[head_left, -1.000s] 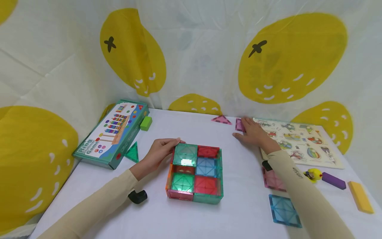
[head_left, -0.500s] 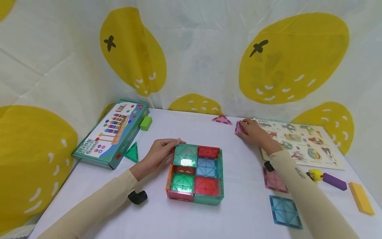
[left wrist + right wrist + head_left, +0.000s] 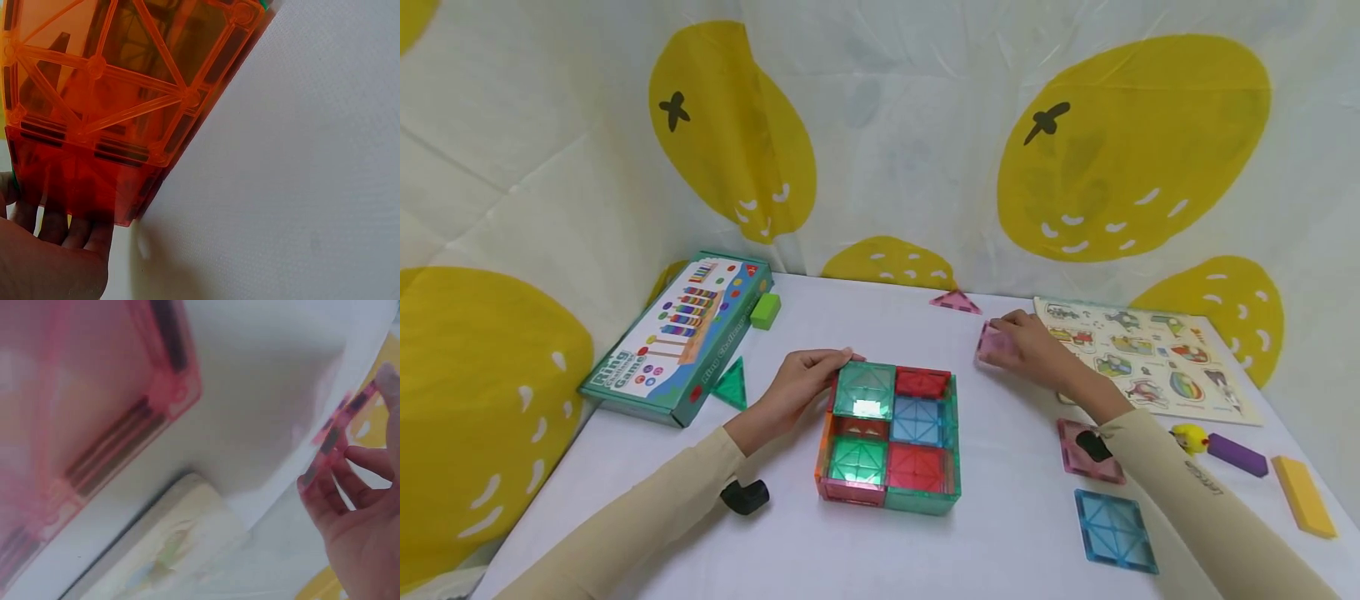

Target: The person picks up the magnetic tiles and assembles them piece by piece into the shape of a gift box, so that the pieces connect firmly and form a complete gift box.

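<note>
In the head view, a low box of see-through magnetic tiles stands mid-table, with red, blue and green squares inside and a green tile over its back left corner. My left hand grips that corner; in the left wrist view its fingers lie against a red side tile below an orange one. Right of the box, my right hand pinches a pink magnetic tile. The right wrist view shows this tile edge-on between thumb and fingers.
A pink square tile and a blue one lie at right, near a picture puzzle board, a yellow figure, a purple block and a yellow block. A pink triangle lies behind. Left are a game box, green block and green triangle.
My right hand has closed its fingers on the pink tile by the puzzle board and brought it slightly left and toward me. The left hand and the tile box have stayed put.
</note>
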The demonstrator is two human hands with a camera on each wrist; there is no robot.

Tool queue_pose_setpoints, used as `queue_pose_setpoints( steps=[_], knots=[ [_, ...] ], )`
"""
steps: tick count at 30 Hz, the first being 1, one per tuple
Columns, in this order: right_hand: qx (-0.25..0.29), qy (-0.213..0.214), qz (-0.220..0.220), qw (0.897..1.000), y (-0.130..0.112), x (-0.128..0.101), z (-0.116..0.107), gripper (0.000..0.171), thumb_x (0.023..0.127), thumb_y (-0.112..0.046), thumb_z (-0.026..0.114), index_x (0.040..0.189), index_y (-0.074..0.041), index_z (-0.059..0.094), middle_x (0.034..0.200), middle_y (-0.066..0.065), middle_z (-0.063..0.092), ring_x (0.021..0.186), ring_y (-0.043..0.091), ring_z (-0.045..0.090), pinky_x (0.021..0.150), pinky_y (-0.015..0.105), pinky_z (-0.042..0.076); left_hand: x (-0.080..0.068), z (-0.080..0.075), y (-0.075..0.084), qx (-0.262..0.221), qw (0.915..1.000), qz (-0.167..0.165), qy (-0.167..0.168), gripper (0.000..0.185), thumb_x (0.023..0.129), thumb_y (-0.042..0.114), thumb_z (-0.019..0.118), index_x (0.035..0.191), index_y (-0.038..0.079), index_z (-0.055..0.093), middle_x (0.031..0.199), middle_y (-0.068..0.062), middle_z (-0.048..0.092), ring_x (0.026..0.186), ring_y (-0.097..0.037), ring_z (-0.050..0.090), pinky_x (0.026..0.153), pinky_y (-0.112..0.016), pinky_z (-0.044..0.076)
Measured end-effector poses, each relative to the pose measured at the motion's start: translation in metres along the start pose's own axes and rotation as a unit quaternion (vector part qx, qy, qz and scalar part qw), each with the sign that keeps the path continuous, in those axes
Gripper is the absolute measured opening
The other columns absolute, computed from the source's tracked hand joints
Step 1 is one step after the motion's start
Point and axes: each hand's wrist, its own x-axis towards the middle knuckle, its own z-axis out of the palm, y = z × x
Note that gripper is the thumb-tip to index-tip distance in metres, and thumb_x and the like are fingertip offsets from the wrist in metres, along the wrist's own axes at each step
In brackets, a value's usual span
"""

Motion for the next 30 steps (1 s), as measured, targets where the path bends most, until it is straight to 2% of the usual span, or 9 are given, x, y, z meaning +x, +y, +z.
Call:
queue_pose_setpoints(
  steps=[4, 9, 15, 19, 23, 27, 30],
  knots=[
    [0.017, 0.019, -0.021, 0.999, -0.023, -0.012, -0.007, 0.068, 0.093, -0.038, 0.084, 0.145, 0.001, 0.062, 0.136, 0.023, 0.058, 0.124, 0.04, 0.053, 0.1, 0.057, 0.054, 0.0, 0.0, 0.0, -0.004, 1.0, -0.005, 0.003, 0.039, 0.105, 0.039, 0.068, 0.125, 0.007, 0.079, 0.126, -0.006, 0.074, 0.133, -0.021, 0.059, 0.106, -0.042, 0.052],
    [0.035, 0.055, -0.054, 0.996, -0.053, -0.021, -0.015, 0.068, 0.088, -0.038, 0.089, 0.141, -0.002, 0.067, 0.135, 0.016, 0.06, 0.122, 0.033, 0.056, 0.094, 0.052, 0.058, -0.001, 0.001, 0.0, -0.008, 1.0, -0.002, 0.002, 0.038, 0.106, 0.037, 0.068, 0.126, 0.007, 0.079, 0.126, -0.007, 0.074, 0.134, -0.021, 0.058, 0.106, -0.042, 0.052],
    [0.053, 0.073, -0.063, 0.994, -0.088, -0.026, -0.022, 0.07, 0.085, -0.043, 0.09, 0.14, -0.006, 0.069, 0.135, 0.013, 0.061, 0.123, 0.031, 0.057, 0.089, 0.051, 0.061, -0.001, 0.001, -0.001, -0.006, 1.0, -0.003, 0.006, 0.038, 0.105, 0.038, 0.068, 0.125, 0.007, 0.079, 0.126, -0.007, 0.074, 0.134, -0.021, 0.058, 0.106, -0.041, 0.052],
    [0.064, 0.072, -0.085, 0.992, -0.111, -0.03, -0.019, 0.07, 0.082, -0.044, 0.092, 0.139, -0.009, 0.07, 0.133, 0.009, 0.061, 0.122, 0.027, 0.057, 0.087, 0.046, 0.062, -0.001, 0.001, 0.0, -0.007, 0.9999, -0.005, 0.006, 0.039, 0.106, 0.038, 0.068, 0.125, 0.006, 0.079, 0.127, -0.007, 0.074, 0.133, -0.021, 0.059, 0.106, -0.041, 0.052],
    [0.056, 0.071, -0.127, 0.988, -0.13, -0.032, -0.012, 0.068, 0.082, -0.045, 0.092, 0.137, -0.01, 0.072, 0.13, 0.007, 0.062, 0.121, 0.023, 0.057, 0.083, 0.039, 0.063, -0.001, 0.001, 0.0, -0.003, 1.0, -0.006, 0.007, 0.039, 0.105, 0.039, 0.068, 0.124, 0.007, 0.079, 0.127, -0.006, 0.074, 0.131, -0.021, 0.061, 0.107, -0.041, 0.051],
    [0.035, 0.077, -0.166, 0.982, -0.141, -0.032, -0.004, 0.067, 0.082, -0.048, 0.091, 0.134, -0.01, 0.073, 0.129, 0.005, 0.061, 0.117, 0.018, 0.057, 0.08, 0.033, 0.062, -0.001, 0.001, 0.001, -0.001, 1.0, -0.004, 0.008, 0.039, 0.105, 0.04, 0.068, 0.124, 0.007, 0.08, 0.126, -0.006, 0.074, 0.13, -0.021, 0.062, 0.107, -0.042, 0.051],
    [0.025, 0.078, -0.178, 0.981, -0.145, -0.03, 0.001, 0.068, 0.082, -0.05, 0.091, 0.133, -0.01, 0.073, 0.127, 0.004, 0.062, 0.116, 0.016, 0.056, 0.079, 0.031, 0.061, -0.001, 0.001, 0.0, -0.001, 1.0, -0.002, 0.009, 0.04, 0.105, 0.04, 0.068, 0.124, 0.007, 0.08, 0.126, -0.006, 0.075, 0.13, -0.021, 0.062, 0.107, -0.042, 0.051]
  ],
)
